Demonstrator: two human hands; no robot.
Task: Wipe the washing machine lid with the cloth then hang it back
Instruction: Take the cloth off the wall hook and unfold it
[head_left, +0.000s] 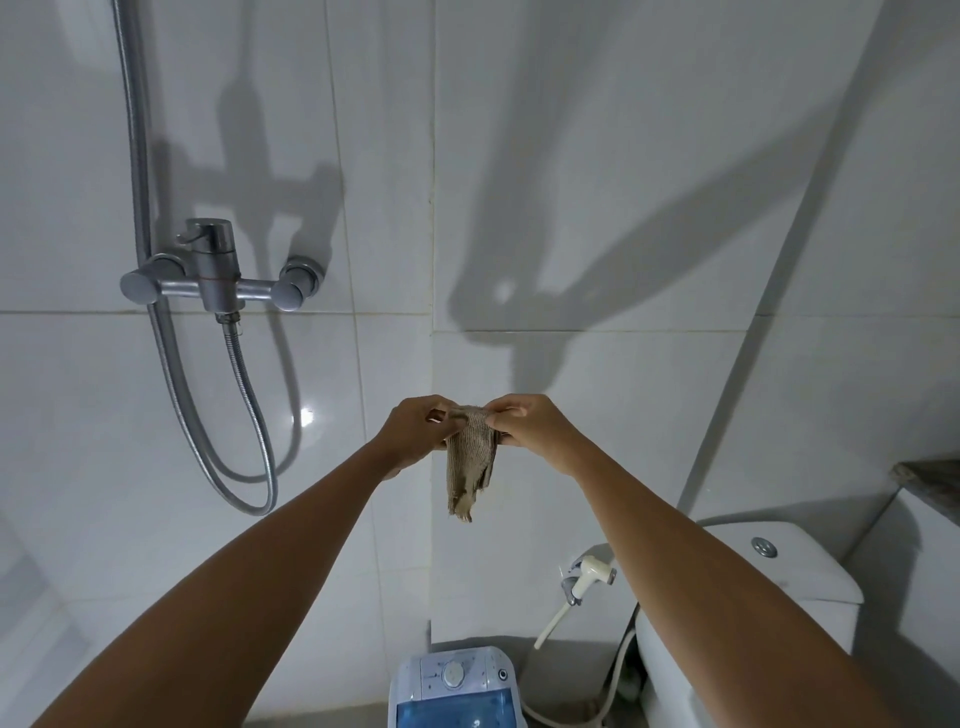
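A small brown woven cloth (470, 457) hangs down in front of the white tiled wall, held up at about chest height. My left hand (415, 431) pinches its top left corner and my right hand (535, 426) pinches its top right corner, the two hands close together. Far below, at the bottom edge of the view, stands the small washing machine (452, 691) with a white control panel and a blue translucent lid (447, 719). Whatever the cloth hangs from on the wall is hidden behind my hands.
A chrome shower mixer (218, 275) with a looping metal hose (244, 415) is fixed on the left wall. A white toilet tank (779, 577) stands at the right, with a bidet sprayer (587, 577) and its hose beside it.
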